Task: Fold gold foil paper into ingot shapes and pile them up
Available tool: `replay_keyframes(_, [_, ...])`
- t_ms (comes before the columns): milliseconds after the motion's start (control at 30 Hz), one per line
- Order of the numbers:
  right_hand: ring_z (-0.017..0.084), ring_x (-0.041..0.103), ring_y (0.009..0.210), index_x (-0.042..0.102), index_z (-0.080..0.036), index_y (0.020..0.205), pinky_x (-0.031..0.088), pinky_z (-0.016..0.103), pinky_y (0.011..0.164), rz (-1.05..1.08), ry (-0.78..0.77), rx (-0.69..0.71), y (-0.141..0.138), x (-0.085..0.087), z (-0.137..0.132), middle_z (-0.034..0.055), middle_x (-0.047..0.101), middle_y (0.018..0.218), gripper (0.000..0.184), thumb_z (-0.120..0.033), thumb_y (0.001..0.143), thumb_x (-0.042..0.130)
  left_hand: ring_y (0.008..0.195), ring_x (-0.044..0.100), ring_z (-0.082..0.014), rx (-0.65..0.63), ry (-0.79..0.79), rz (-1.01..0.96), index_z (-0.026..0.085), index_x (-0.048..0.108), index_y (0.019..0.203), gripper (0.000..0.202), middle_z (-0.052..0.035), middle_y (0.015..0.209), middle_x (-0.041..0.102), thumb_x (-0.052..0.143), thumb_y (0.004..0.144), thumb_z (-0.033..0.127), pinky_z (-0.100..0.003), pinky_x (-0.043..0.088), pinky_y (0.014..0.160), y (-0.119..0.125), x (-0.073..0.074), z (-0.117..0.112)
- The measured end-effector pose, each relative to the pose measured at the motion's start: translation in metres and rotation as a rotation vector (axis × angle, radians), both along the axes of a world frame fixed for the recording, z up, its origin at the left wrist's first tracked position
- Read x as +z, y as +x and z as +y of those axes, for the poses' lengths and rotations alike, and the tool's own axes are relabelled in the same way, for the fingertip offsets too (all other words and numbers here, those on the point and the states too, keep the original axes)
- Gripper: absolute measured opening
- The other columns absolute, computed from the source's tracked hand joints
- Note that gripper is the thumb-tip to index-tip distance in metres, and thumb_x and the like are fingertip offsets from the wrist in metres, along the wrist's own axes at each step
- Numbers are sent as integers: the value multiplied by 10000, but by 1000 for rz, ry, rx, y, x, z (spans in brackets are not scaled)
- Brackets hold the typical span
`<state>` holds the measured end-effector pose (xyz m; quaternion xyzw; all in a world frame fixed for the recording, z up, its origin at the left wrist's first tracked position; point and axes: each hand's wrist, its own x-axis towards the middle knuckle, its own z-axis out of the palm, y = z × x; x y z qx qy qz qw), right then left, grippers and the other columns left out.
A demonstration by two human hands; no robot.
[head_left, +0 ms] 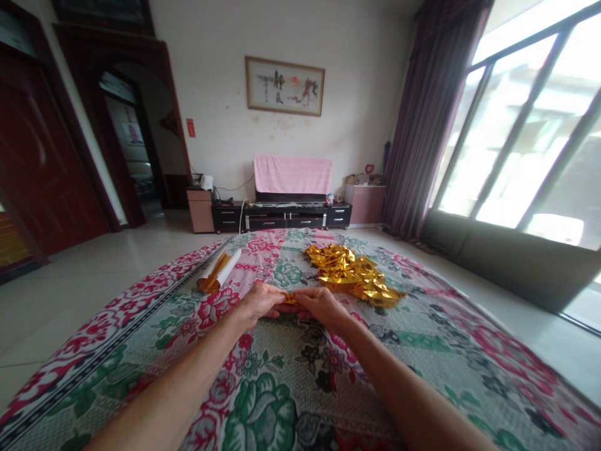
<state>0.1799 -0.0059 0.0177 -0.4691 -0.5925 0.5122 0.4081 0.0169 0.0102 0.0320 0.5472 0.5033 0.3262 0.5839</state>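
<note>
- One gold foil piece [290,298], lengthwise left-right, beside the one foil heap [352,274]; left hand [263,302] and right hand [319,305] fingers pinch its ends.
- One foil-sheet pack [218,270] left of the heap.

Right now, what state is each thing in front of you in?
left hand: shut, pinching the gold paper
right hand: shut, pinching its other end
gold paper: held between both hands, mostly hidden
gold pile: loose heap on the floral cloth
paper packet: lying flat, end open
curtain: drawn aside
</note>
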Motion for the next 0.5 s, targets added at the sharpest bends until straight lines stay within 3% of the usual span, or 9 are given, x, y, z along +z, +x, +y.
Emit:
replay_keyframes(233, [109, 616, 643, 707, -178, 829, 458, 179, 534, 21, -17, -5, -1, 3, -2, 14, 696, 752, 215, -293, 744, 548, 785, 650, -180, -66, -3, -44, 110, 676, 921, 304, -105, 799, 703, 643, 650, 244, -172, 420, 511, -3, 2, 0])
replay_keyframes(500, [120, 619, 654, 710, -183, 828, 468, 192, 548, 49, -5, 4, 1, 0, 0, 15, 695, 757, 214, -320, 720, 586, 771, 656, -175, -36, 23, -28, 108, 678, 894, 250, -103, 789, 704, 620, 675, 213, -167, 425, 503, 1, 0, 0])
